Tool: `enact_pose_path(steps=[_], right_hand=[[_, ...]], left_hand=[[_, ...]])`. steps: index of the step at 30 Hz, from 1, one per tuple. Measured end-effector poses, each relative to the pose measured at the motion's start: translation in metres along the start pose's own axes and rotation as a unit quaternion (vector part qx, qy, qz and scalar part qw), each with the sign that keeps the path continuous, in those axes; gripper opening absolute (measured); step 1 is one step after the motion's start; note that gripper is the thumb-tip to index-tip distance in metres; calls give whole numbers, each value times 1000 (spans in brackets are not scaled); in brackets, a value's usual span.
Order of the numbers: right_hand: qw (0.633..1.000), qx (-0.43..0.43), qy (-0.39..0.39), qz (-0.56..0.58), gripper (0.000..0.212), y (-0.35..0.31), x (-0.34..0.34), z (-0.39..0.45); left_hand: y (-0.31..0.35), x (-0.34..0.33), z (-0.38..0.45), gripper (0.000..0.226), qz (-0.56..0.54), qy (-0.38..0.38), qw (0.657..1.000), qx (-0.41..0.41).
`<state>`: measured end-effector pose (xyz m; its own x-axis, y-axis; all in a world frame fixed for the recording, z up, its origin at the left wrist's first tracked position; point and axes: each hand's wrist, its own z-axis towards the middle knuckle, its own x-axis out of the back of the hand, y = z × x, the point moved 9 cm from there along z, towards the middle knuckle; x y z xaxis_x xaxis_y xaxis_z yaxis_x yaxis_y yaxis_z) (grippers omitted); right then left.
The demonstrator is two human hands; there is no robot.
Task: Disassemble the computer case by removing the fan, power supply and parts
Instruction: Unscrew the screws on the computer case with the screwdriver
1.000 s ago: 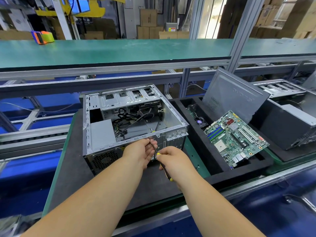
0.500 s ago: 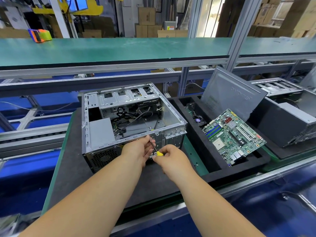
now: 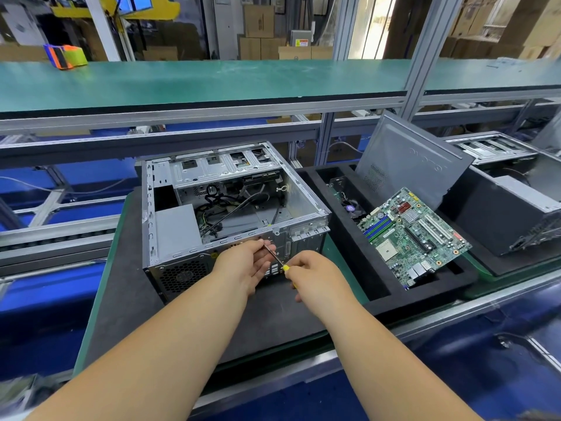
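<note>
Centre of the frame: open computer case (image 3: 233, 214) lying on its side on a dark foam mat (image 3: 121, 278), rear panel facing the camera. Mat has bare strips left of the case and in front of it, down to the green bench edge (image 3: 91, 314). Right of the case, just beside it, a black foam tray (image 3: 358, 287) holds a motherboard (image 3: 416, 235) leaning tilted, with a grey side panel (image 3: 406, 165) propped upright behind it. Second case (image 3: 510, 217) at far right, well apart.

Both forearms reach in from the bottom edge and meet at the case's rear panel. Left hand (image 3: 246, 265) curled, fingertips pinching the metal shaft of a screwdriver (image 3: 277, 259) near its tip. Right hand (image 3: 315, 278) closed around the yellow handle, mostly hiding it. Tip against the rear panel; screw itself too small to tell.

Inside the case: power supply (image 3: 176, 226) at lower left, loose black cables (image 3: 230, 208) in the middle. Fan grille (image 3: 182, 278) on the rear panel, left of the hands.

Upper frame: long green shelf (image 3: 212, 83) on aluminium framing, cardboard boxes (image 3: 258, 28) behind.
</note>
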<state>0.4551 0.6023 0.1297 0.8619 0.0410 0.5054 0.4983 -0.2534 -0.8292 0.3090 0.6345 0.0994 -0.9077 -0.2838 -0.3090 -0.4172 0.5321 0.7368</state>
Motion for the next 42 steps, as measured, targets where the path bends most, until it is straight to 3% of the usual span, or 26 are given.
enact_pose_path(steps=[12, 16, 19, 26, 33, 38, 42], right_hand=[[999, -3, -16, 31, 19, 12, 22, 16], [991, 11, -4, 131, 2, 11, 35, 25], [988, 27, 19, 152, 9, 14, 46, 30], [985, 35, 38, 166, 11, 40, 75, 44], [990, -41, 130, 47, 21, 96, 128, 79], [992, -87, 90, -33, 15, 127, 133, 104], [991, -99, 87, -14, 15, 130, 130, 110]], left_hand=[[5, -12, 1, 24, 50, 3, 998, -40], [-2, -44, -5, 23, 134, -82, 986, -63], [-16, -68, -9, 17, 191, -141, 971, -42], [-39, -95, 2, 17, 177, -162, 970, 31], [-47, -115, 21, 23, 264, -134, 955, 5], [-32, -122, 26, 17, 308, -149, 938, -49], [-12, -128, 19, 14, 326, -178, 923, -104]])
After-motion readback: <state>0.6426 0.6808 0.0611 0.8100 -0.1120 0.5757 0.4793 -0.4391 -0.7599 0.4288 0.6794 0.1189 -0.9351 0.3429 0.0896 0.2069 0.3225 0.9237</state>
